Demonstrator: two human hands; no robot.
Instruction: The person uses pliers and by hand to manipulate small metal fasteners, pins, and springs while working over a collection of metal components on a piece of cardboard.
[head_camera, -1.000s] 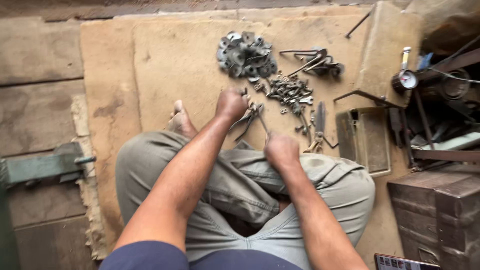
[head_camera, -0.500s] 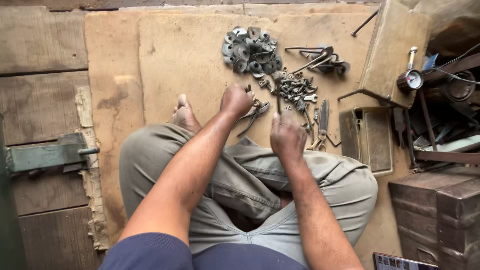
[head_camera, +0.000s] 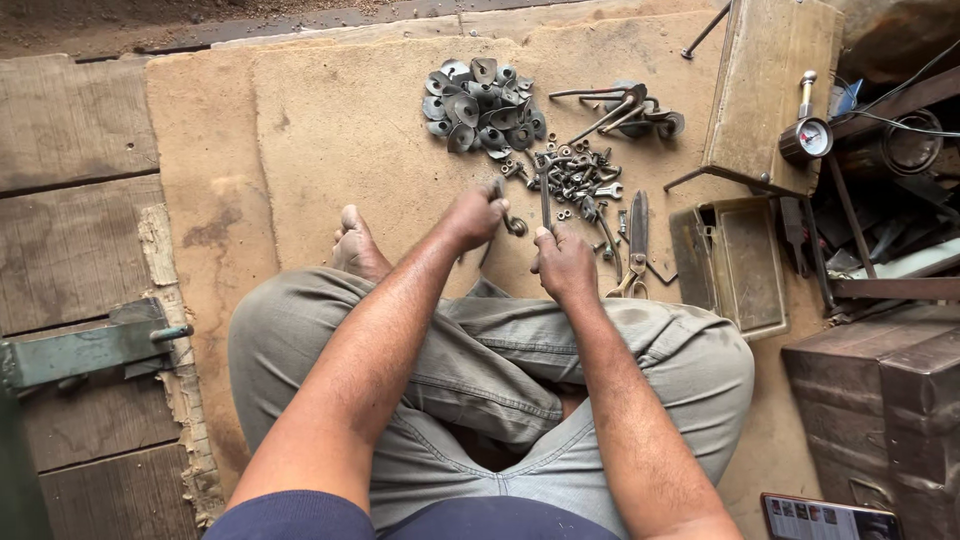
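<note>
1. On the brown mat (head_camera: 300, 150), seen from the head camera, we find our left hand (head_camera: 476, 213) pinching a small hooked metal piece (head_camera: 512, 224).
2. We see our right hand (head_camera: 565, 262) closed around a thin metal rod (head_camera: 545, 195) standing upright.
3. Just beyond both hands lies a heap of small metal parts (head_camera: 580, 180), with a pile of grey discs (head_camera: 480, 105) farther off and scissors (head_camera: 637, 240) to the right.

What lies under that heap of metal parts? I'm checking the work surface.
The heap of metal parts rests on a tan cardboard sheet laid over wooden planks. Whatever is directly beneath the parts stays covered.
</note>
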